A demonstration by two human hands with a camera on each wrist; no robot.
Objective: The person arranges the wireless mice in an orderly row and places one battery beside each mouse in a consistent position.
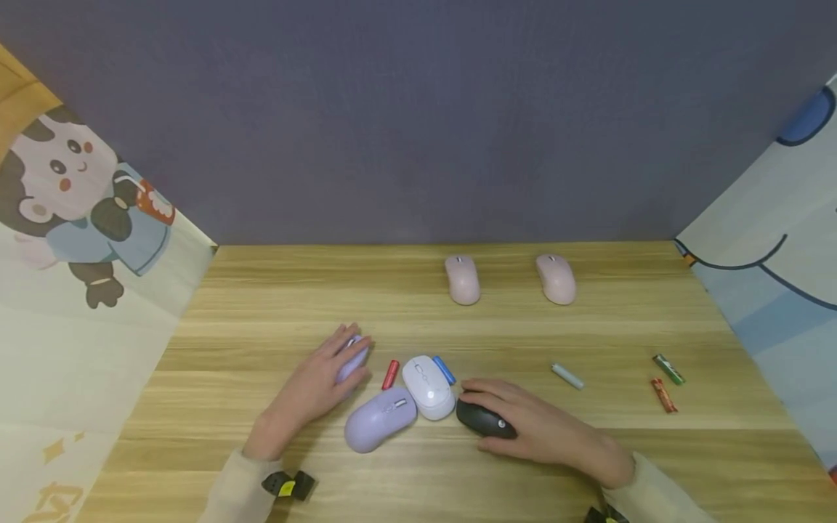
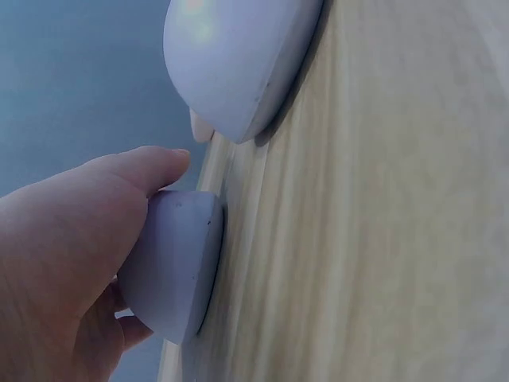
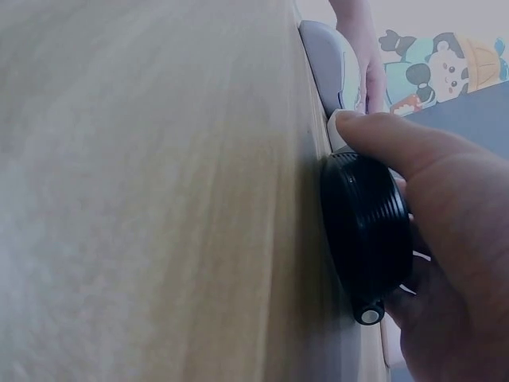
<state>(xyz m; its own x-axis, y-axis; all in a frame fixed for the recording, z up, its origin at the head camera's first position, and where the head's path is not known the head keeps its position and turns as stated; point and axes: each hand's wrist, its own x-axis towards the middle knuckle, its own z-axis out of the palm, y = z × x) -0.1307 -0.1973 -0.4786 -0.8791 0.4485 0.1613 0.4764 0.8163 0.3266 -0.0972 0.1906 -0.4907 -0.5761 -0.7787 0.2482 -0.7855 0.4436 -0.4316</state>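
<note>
My left hand [image 1: 322, 379] grips a small purple computer mouse [image 1: 353, 359], thumb on one side and fingers over the other; the left wrist view shows this mouse [image 2: 176, 263] resting on the tabletop. Around a black mouse [image 1: 482, 420] curls my right hand [image 1: 532, 421]. Its ribbed side [image 3: 367, 215] shows in the right wrist view, with a small round end [image 3: 369, 313] poking out below. Between the hands lie a larger purple mouse [image 1: 375, 421] and a white mouse [image 1: 428, 385], touching or nearly so. A red battery [image 1: 390, 375] and a blue battery [image 1: 445, 370] flank the white mouse.
Two pink mice, one left [image 1: 463, 280] and one right [image 1: 556, 280], stand near the back of the wooden table [image 1: 294, 290]. To the right lie a pale battery [image 1: 567, 375], a green one [image 1: 669, 369] and an orange-red one [image 1: 663, 396]. A dark panel [image 1: 418, 123] rises behind.
</note>
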